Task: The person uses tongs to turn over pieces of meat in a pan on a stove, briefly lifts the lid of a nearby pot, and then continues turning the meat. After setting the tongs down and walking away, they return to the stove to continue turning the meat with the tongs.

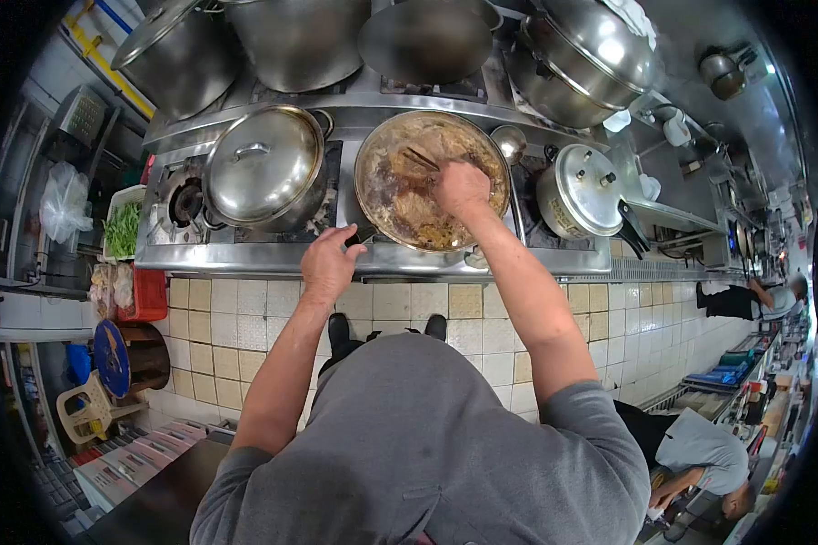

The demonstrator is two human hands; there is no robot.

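A wide, round pan (365, 202) sits on the stove in front of me, full of brown, foamy liquid with pale pieces I cannot identify. My right hand (463, 189) is over the pan, closed around a pair of dark chopsticks (418, 159). The lower ends of the fingers are partly hidden. At the pan's near left side, my left hand (330, 262) holds the end of its short black handle (364, 234) between thumb and fingers. A ladle (509, 142) rests by the pan's right rim.
Left of the pan stands a lidded steel pot (262, 163); a pressure cooker (593, 191) is on the right, its handle jutting forward. Large pots (295, 41) line the back. Green vegetables (121, 229) fill a crate at left. Two people (700, 450) work at right.
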